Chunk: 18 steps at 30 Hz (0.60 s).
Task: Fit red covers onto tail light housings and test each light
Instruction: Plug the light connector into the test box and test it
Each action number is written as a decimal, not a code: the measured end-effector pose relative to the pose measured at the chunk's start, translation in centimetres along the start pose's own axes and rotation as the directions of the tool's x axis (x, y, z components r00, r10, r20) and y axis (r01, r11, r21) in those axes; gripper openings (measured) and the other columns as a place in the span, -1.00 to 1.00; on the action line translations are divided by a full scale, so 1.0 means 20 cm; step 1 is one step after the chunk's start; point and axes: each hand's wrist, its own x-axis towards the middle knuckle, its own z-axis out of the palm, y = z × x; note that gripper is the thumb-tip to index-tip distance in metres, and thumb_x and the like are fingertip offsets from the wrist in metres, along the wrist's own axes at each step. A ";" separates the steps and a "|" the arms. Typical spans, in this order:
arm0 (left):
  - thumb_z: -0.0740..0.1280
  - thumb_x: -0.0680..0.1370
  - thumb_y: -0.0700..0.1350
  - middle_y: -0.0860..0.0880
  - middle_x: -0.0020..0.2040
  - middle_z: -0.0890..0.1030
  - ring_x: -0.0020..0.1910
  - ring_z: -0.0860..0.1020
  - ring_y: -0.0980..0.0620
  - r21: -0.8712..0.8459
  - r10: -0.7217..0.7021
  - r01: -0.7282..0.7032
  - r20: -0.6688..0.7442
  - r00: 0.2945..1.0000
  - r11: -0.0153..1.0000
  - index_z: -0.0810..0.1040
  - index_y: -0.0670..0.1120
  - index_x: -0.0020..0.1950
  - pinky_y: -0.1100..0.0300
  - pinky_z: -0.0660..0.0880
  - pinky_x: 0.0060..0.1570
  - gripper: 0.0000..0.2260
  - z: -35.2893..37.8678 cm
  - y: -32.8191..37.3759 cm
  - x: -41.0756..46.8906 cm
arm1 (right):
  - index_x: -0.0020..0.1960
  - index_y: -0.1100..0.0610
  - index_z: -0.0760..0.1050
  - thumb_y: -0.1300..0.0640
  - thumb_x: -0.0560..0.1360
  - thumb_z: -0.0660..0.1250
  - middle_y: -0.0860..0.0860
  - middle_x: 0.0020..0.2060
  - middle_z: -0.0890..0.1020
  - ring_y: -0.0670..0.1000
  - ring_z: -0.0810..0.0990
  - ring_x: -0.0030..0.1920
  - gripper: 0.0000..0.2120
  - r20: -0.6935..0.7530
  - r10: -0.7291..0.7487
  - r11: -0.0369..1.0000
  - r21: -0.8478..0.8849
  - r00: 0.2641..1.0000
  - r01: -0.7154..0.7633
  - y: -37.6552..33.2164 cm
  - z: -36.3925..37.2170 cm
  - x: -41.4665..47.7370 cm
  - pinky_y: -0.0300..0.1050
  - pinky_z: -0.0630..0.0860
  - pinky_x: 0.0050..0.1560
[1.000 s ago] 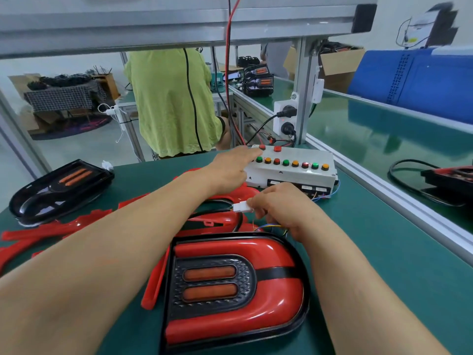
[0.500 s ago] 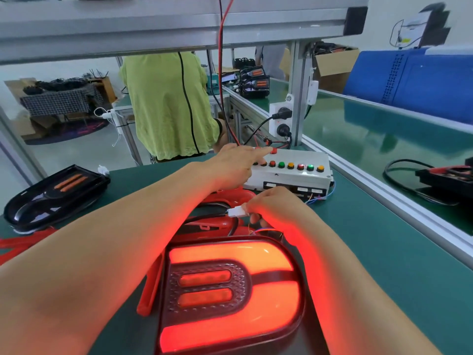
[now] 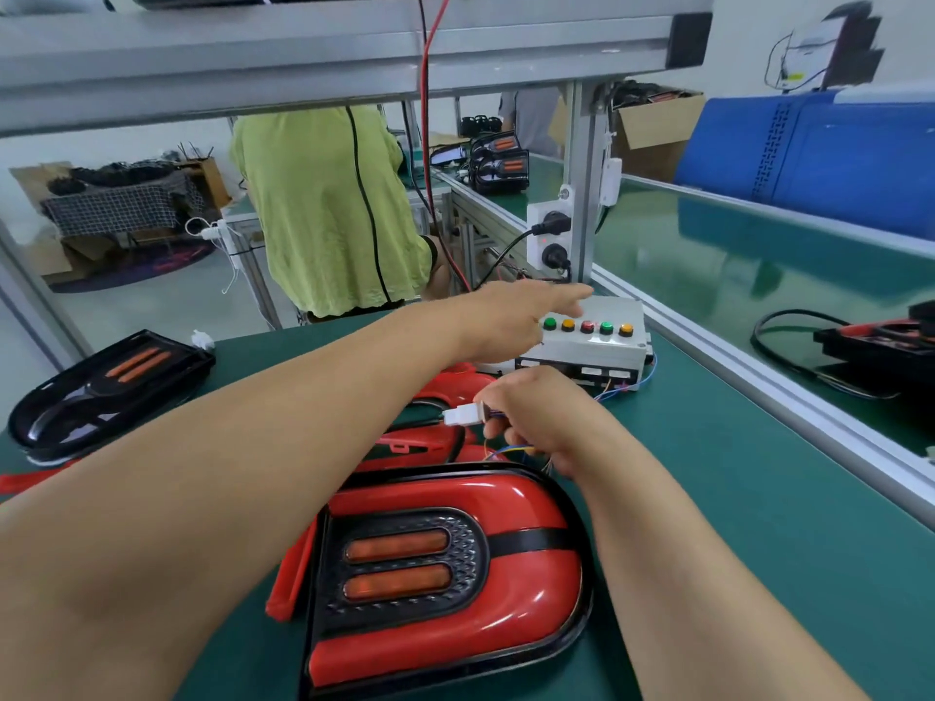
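Left hand (image 3: pixel 506 323) outstretched, index extended over button box (image 3: pixel 602 346) | right hand (image 3: pixel 541 422) pinches connector (image 3: pixel 463 414)

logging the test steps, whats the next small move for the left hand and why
Probably bring the left hand down so its extended index finger presses the next button on the test box. The tail light has its red cover fitted but is dark, the right hand pinches the white connector, and the left hand hovers over the button row.
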 end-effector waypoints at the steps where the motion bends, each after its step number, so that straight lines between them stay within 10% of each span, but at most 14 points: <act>1: 0.05 0.51 -0.43 0.20 0.50 0.35 0.54 0.16 0.09 -0.016 0.010 -0.010 0.030 1.000 1.000 0.09 0.10 0.60 0.05 0.08 0.52 -0.27 0.00 0.03 0.02 | -0.27 0.17 0.52 0.30 0.49 0.20 -0.07 -0.55 0.55 -0.16 0.36 -0.62 -0.79 0.008 0.003 1.000 0.002 1.000 -0.003 0.00 0.00 0.00 -0.36 0.21 -0.62; 18: 0.01 0.46 -0.46 0.26 0.48 0.36 0.49 0.24 0.20 -0.155 -0.039 0.069 0.188 0.981 0.986 0.07 0.13 0.60 0.16 0.23 0.44 -0.21 0.03 0.06 0.13 | -0.31 0.12 0.59 0.26 0.42 0.23 -0.05 -0.51 0.61 -0.11 0.39 -0.57 -0.79 -0.032 0.020 0.999 -0.034 0.999 -0.021 0.02 0.02 0.03 -0.23 0.36 -0.40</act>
